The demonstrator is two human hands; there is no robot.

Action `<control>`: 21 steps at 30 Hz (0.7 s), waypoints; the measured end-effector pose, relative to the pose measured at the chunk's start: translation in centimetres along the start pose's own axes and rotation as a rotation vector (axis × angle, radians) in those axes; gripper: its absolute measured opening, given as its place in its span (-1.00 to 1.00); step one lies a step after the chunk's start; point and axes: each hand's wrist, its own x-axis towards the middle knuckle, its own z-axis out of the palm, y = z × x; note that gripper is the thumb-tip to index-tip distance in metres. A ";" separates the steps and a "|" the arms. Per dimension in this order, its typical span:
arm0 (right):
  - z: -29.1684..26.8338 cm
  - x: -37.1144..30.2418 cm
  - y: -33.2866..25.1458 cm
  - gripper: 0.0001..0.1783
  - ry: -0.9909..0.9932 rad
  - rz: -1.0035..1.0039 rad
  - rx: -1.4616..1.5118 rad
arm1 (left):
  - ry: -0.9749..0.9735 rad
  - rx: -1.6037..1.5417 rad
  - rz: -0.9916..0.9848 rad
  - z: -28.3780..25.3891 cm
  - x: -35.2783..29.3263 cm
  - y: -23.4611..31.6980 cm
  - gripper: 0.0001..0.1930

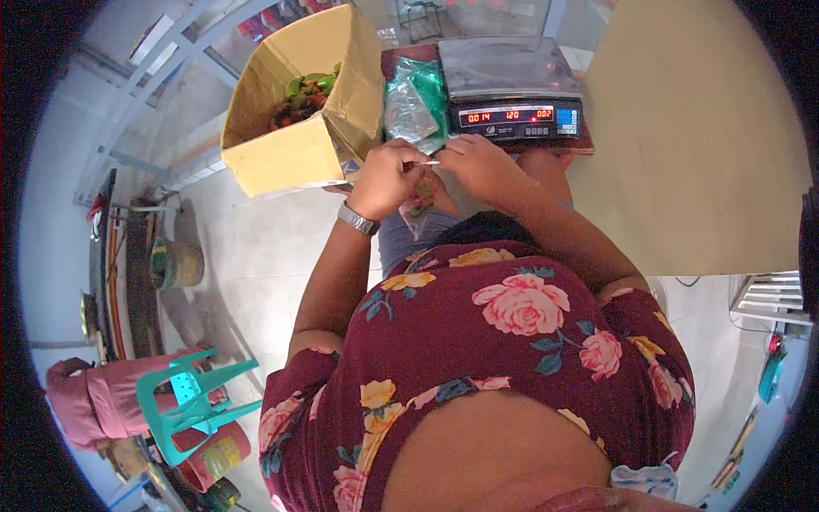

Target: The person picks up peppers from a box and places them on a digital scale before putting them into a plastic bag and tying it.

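clear filled bag (pixel 417 207): bodyward of hands, long axis toward torso, left nearer | left hand (pixel 388 181): pinching pale strip (pixel 421 163) (perhaps the bag's neck) | right hand (pixel 482 171): at strip's other end, grip unclear | scale (pixel 509 72): beyond

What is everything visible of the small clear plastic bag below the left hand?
The small clear plastic bag looks thin and shiny, with blurred greenish and reddish contents. It hangs beneath the left hand, in front of the blue-trousered leg, tapering to a point. A pale strip, apparently its neck, stretches toward the right hand.
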 end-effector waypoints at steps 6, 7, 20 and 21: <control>-5.2 -0.4 2.0 -0.88 -0.032 0.024 -0.130 | 0.052 0.007 0.190 -1.5 1.1 2.1 -0.87; -5.9 -0.5 2.2 -0.89 -0.046 0.042 -0.172 | -0.001 -0.029 0.135 -2.0 1.1 2.9 -0.88; 5.0 0.7 8.7 -0.67 0.220 0.314 1.995 | 0.302 -1.335 -0.281 4.2 10.3 2.6 -0.89; 6.4 1.2 8.6 -0.66 0.244 0.152 2.356 | 0.353 -1.468 -0.398 5.4 10.9 0.7 -0.93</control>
